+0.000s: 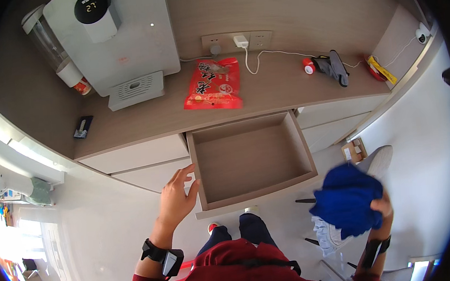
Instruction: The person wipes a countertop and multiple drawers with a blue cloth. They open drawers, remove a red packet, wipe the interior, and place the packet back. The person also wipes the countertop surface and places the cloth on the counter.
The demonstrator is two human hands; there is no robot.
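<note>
A wooden drawer (250, 158) is pulled out from the cabinet in front of me, and its inside shows bare. My left hand (177, 195) is at the drawer's left side wall, fingers apart and holding nothing; whether the fingertips touch the wall is not plain. Off to the right of the drawer, my right hand (382, 206) grips a bunched blue cloth (346, 200), which hangs over a chair with a ruffled light cover (327, 234). The cloth partly hides that hand's fingers.
On the countertop (269, 92) stand a water dispenser (136, 40), a red printed bag (216, 85), a small red-and-white object (308, 65) and a grey pouch (333, 68). A white charger (241, 41) with its cable is plugged in behind. A cardboard box (354, 151) sits on the floor at right.
</note>
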